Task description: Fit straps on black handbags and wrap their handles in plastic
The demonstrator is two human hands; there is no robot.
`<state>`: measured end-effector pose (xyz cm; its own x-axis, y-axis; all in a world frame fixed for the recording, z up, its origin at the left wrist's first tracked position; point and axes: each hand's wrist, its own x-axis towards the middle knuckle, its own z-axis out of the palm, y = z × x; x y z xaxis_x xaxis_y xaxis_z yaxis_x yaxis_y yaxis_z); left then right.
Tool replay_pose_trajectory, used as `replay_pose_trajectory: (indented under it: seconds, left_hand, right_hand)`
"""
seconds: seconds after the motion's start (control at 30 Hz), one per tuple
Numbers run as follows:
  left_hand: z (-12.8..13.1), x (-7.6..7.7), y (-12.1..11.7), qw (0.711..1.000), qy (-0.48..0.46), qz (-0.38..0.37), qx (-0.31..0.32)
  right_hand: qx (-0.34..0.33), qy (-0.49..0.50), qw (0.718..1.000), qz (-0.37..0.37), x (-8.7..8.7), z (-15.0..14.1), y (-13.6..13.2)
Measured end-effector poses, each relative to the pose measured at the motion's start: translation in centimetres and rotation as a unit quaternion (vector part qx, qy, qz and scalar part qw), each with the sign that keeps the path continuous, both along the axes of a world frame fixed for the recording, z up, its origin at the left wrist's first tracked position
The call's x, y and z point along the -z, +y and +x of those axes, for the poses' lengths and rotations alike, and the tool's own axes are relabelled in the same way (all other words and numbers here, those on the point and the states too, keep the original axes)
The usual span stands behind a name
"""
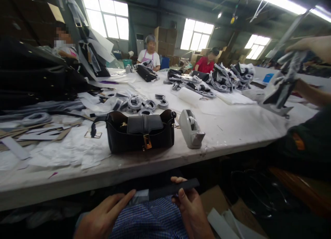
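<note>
Low in front of my lap, a flat black strip is stretched between my hands, below the table edge. My right hand pinches it near its right end, thumb in front and fingers behind. At its left end, my left hand grips a pale, shiny wrapped part; the fingertips there are partly hidden. Just beyond, a black handbag stands upright on the table, its top gaping and a gold clasp on its front. Its strap and a gold buckle lie to the left.
A grey tape dispenser stands right of the bag. Wrapped strap coils and paper scraps lie on the white table. Black bags pile up at left. A co-worker's arm handles a wrapped item at right; other people sit across.
</note>
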<state>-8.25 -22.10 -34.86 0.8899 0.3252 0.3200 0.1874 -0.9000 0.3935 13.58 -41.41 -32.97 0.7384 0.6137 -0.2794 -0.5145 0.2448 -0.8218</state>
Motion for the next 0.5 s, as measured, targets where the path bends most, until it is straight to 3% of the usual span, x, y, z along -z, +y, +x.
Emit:
replay_pose_trajectory:
  seconds: [0.1, 0.2, 0.37, 0.5]
  left_hand:
    - [-0.4, -0.1, -0.5, 0.998, -0.024, 0.049, -0.012]
    - [-0.4, -0.3, -1.2, 0.998, -0.031, 0.018, -0.059]
    - [-0.3, -0.2, -1.1, 0.988, 0.005, -0.134, -0.081]
    - [0.7, -0.7, -0.3, 0.952, 0.080, -0.295, -0.025]
  right_hand:
    - [-0.001, 0.004, 1.000, -0.031, 0.2, 0.0, 0.0]
    - [-0.002, 0.008, 0.999, -0.049, 0.3, 0.0, 0.1]
    - [0.003, -0.015, 0.998, -0.060, 0.4, -0.1, 0.0]
    - [0.000, -0.075, 0.997, -0.032, 0.0, 0.7, -0.4]
